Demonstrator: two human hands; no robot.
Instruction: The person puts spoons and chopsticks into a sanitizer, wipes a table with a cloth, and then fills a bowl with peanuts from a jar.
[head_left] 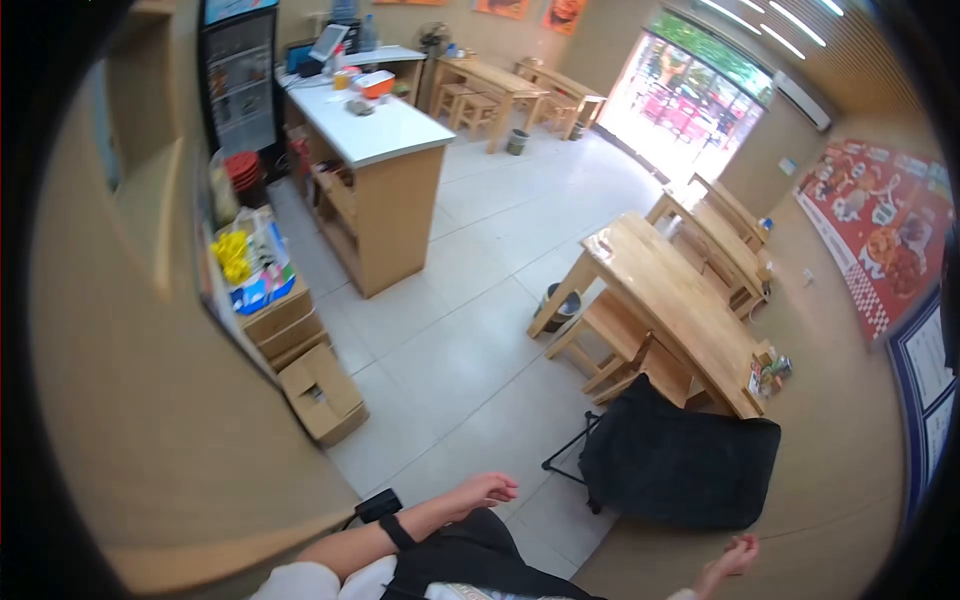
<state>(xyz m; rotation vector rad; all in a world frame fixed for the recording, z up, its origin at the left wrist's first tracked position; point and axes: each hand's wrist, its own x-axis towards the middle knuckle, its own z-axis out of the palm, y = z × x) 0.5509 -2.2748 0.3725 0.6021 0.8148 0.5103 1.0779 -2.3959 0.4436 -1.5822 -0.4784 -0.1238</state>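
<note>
Just beyond right fingers (741, 547) (loosely curled): black fabric chair (680, 465).

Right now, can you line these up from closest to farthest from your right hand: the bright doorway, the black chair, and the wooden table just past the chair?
From the right hand, in the head view:
1. Black chair: just ahead, closest.
2. Wooden table: just beyond the chair.
3. Bright doorway: far end of the room.
</note>
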